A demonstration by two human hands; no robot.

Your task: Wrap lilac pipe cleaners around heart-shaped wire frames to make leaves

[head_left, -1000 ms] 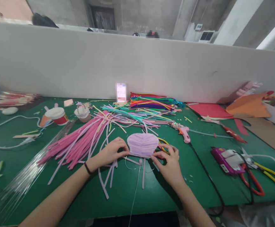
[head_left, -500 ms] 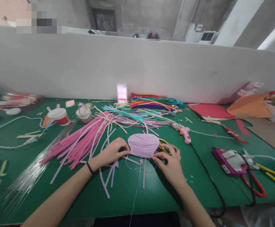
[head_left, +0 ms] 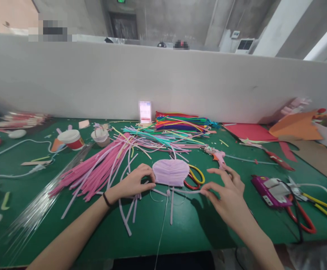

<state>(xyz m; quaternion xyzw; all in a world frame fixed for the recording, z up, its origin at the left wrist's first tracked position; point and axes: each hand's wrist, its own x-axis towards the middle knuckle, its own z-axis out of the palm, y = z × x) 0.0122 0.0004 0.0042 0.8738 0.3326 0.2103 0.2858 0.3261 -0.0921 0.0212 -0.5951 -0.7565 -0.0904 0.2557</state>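
A flat, ribbed lilac piece made of pipe cleaners (head_left: 171, 172) is held above the table at the centre. My left hand (head_left: 140, 179) pinches its lower left corner between thumb and fingers. My right hand (head_left: 225, 187) is off to the right of the piece, pinching the end of a lilac pipe cleaner strip (head_left: 190, 191) between thumb and forefinger. The strip runs left along the piece's lower edge. Below it, another lilac pipe cleaner (head_left: 171, 213) lies on the table near a thin clear string. Pliers with red and yellow handles (head_left: 198, 174) lie partly behind the piece.
Left of centre lies a bundle of pink pipe cleaners (head_left: 95, 172), beside clear thin rods (head_left: 36, 198). A pink glue gun (head_left: 219, 156) is beyond my right hand. A purple power strip (head_left: 270, 191) stands at right. Paper cups (head_left: 71, 139) and a lit phone (head_left: 145, 112) are farther back.
My right hand has left the piece's lower right corner and moved right, drawing the end of the lilac strip away from it. My left hand stays at the left corner.
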